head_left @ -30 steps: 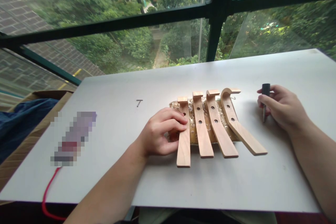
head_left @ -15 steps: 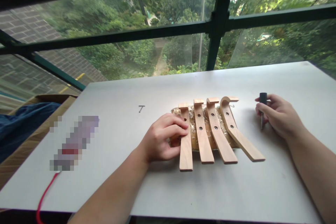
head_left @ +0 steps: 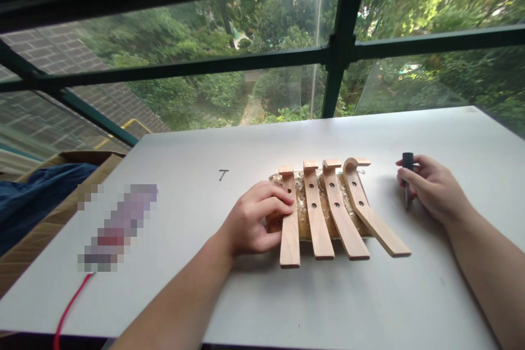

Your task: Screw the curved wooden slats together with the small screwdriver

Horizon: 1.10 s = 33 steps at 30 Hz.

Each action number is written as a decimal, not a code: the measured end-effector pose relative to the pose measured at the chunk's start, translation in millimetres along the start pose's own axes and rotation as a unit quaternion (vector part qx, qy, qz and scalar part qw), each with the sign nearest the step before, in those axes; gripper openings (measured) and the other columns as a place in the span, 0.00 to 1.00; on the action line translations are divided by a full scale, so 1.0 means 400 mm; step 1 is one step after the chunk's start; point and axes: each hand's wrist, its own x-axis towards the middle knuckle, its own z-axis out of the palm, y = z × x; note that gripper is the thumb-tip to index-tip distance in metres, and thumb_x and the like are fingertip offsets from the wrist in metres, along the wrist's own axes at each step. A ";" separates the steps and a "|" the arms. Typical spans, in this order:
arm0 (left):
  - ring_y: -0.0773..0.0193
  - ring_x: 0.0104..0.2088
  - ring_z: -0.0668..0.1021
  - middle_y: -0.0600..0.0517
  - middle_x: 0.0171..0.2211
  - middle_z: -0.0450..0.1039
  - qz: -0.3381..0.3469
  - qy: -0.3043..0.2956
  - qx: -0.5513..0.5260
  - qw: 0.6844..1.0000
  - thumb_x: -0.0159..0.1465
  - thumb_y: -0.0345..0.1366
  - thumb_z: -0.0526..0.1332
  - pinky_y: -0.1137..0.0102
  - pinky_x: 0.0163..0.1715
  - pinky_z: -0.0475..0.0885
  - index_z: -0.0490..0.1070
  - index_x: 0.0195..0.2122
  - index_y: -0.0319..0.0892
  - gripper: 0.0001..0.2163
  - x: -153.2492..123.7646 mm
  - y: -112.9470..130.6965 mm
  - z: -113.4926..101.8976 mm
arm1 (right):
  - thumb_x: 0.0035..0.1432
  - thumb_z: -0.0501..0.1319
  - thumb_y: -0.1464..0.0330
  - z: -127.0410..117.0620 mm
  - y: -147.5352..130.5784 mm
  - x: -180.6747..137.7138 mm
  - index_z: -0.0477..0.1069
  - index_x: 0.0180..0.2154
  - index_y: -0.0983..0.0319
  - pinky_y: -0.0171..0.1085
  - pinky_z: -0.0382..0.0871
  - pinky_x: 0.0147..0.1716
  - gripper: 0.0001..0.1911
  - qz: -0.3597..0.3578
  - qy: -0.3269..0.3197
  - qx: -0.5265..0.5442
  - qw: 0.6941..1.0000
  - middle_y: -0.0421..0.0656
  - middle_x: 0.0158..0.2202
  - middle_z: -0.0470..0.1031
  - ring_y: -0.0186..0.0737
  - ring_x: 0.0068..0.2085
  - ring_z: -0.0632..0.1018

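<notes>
Several curved wooden hook pieces (head_left: 338,208) with screw holes lie side by side over a plastic-wrapped board (head_left: 302,219) on the white table (head_left: 262,295). My left hand (head_left: 252,220) rests curled on the leftmost wooden piece (head_left: 290,229), fingertips pressing its top and thumb at its edge. My right hand (head_left: 430,188) lies to the right of the pieces, closed round a small black-handled screwdriver (head_left: 407,167) whose tip points down at the table. A single dark screw (head_left: 223,174) lies alone on the table to the left.
A blurred purple object (head_left: 117,227) with a red cord (head_left: 68,311) lies at the table's left. A cardboard box (head_left: 36,229) with blue cloth (head_left: 28,197) stands beyond the left edge. Large windows (head_left: 262,76) with dark frames run behind the table.
The view has tilted up a little, so everything sits lower in the frame. Both hands keep their places and grips; the wooden pieces have not shifted on the table.
</notes>
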 end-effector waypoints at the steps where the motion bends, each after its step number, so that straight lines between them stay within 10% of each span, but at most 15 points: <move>1: 0.56 0.44 0.77 0.44 0.41 0.76 0.000 0.000 0.000 1.000 0.52 0.28 0.69 0.58 0.45 0.74 0.73 0.40 0.43 0.14 0.000 0.000 0.000 | 0.56 0.65 0.59 0.000 -0.001 -0.001 0.72 0.44 0.60 0.32 0.63 0.19 0.17 0.000 0.000 0.002 1.000 0.41 0.27 0.72 0.33 0.23 0.69; 13: 0.51 0.47 0.76 0.44 0.44 0.75 0.000 -0.010 -0.032 0.999 0.49 0.32 0.65 0.54 0.49 0.74 0.73 0.40 0.43 0.15 -0.008 0.006 -0.041 | 0.57 0.65 0.58 -0.001 0.010 0.005 0.71 0.44 0.59 0.32 0.62 0.18 0.16 -0.005 -0.006 0.008 1.000 0.39 0.26 0.71 0.32 0.21 0.67; 16: 0.52 0.45 0.77 0.46 0.43 0.75 -0.042 0.103 0.012 0.994 0.52 0.33 0.62 0.56 0.46 0.75 0.71 0.35 0.43 0.09 -0.028 -0.019 -0.091 | 0.56 0.65 0.58 0.001 0.007 0.002 0.72 0.44 0.59 0.33 0.64 0.18 0.16 -0.002 -0.009 0.008 1.000 0.40 0.26 0.72 0.33 0.22 0.68; 19: 0.57 0.45 0.78 0.47 0.43 0.74 -0.229 0.236 0.158 0.931 0.57 0.33 0.59 0.62 0.46 0.75 0.69 0.37 0.43 0.07 -0.059 -0.086 -0.143 | 0.55 0.66 0.57 0.003 0.007 -0.005 0.72 0.43 0.59 0.32 0.64 0.18 0.16 -0.005 -0.008 0.003 1.000 0.40 0.26 0.72 0.35 0.24 0.70; 25: 0.53 0.47 0.78 0.41 0.53 0.70 -0.589 0.067 0.271 0.759 0.55 0.50 0.63 0.59 0.53 0.69 0.67 0.55 0.41 0.29 -0.151 -0.240 -0.211 | 0.55 0.66 0.57 0.004 0.022 -0.017 0.72 0.42 0.57 0.35 0.67 0.20 0.16 -0.014 -0.003 -0.007 1.000 0.42 0.27 0.75 0.41 0.28 0.74; 33: 0.57 0.40 0.79 0.48 0.40 0.79 -0.581 0.041 0.266 0.768 0.54 0.49 0.64 0.68 0.41 0.71 0.78 0.38 0.45 0.15 -0.166 -0.252 -0.212 | 0.55 0.65 0.54 0.004 0.035 -0.020 0.71 0.43 0.58 0.35 0.66 0.21 0.18 -0.029 -0.010 -0.010 0.999 0.40 0.26 0.74 0.40 0.26 0.74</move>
